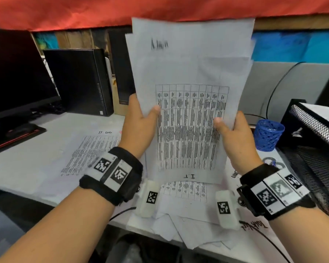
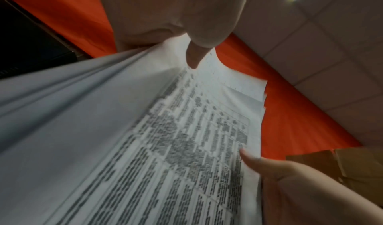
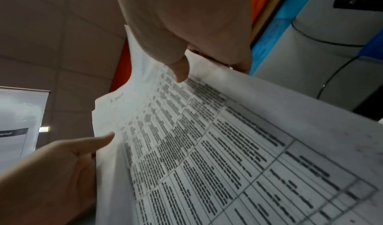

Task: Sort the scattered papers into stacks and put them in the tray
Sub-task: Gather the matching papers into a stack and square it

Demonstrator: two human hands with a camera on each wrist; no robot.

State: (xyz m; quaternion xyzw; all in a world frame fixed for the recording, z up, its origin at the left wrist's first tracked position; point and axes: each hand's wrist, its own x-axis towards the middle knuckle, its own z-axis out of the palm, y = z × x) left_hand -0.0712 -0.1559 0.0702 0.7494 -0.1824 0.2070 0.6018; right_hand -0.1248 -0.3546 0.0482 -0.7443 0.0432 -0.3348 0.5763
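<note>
- Loose papers lie messy at the near desk edge, one more sheet flat to the left.
- Both hands up: left hand and right hand each pinch a side of the stack, thumbs on the front (top sheet is a printed table).
- Tray, black mesh, sits right, blue cup beside it.
- Further back: monitor, PC, then red cloth up top.
</note>
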